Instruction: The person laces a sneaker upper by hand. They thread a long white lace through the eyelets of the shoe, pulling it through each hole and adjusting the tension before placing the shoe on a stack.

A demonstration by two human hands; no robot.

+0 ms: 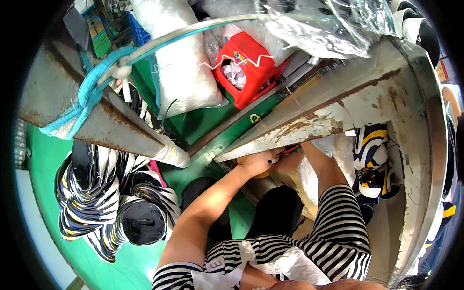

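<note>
My left hand (260,163) reaches under the slanted, rusty metal frame (314,118) in front of my knees. Its fingers look curled, with a small dark spot at them; what they hold, if anything, is unclear. Close by, a red piece (291,149) shows partly under the frame's edge. My right forearm (319,162) goes beneath the same frame, which hides the right hand. Below and between the arms stands a brown cardboard-like surface (285,175). Clear plastic wrapping (308,176) lies beside my right forearm.
Stacked black, white and yellow curved pieces (92,193) stand on the green floor (135,263) to my left. Similar pieces (372,154) sit right. Ahead are a red stool (249,60) and a stuffed white sack (181,67). Blue rope (89,92) wraps a metal post (130,121).
</note>
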